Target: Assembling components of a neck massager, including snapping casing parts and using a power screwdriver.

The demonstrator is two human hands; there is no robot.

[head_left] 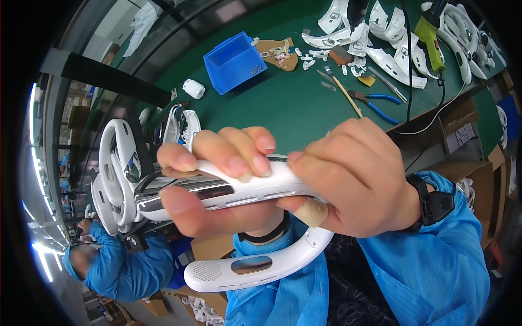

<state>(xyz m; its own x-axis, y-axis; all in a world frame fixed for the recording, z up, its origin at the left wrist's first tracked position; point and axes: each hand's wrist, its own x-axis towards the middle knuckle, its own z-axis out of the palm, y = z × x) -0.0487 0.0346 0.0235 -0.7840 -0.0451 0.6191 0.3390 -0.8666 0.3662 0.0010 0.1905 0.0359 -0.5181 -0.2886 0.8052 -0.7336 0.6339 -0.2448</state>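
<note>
A white U-shaped neck fan point(261, 278), with slots along its edge, a perforated patch and shiny dark panels, is held up in front of me. My left hand point(225, 157) grips its upper arm, fingers over the top and thumb along the near side. Closed round the bend of the same fan is my right hand point(359, 176); a beige covering wraps its thumb. The lower arm of the fan hangs free below both hands. Part of the bend is hidden behind the right hand.
On the green bench point(304, 117) stand a blue bin point(235, 65) and blue-handled pliers point(380, 100). White shells point(391, 62) and a green electric screwdriver point(429, 43) are at far right. White neck fans point(117, 168) stand left. A co-worker's blue sleeve point(117, 261) shows lower left.
</note>
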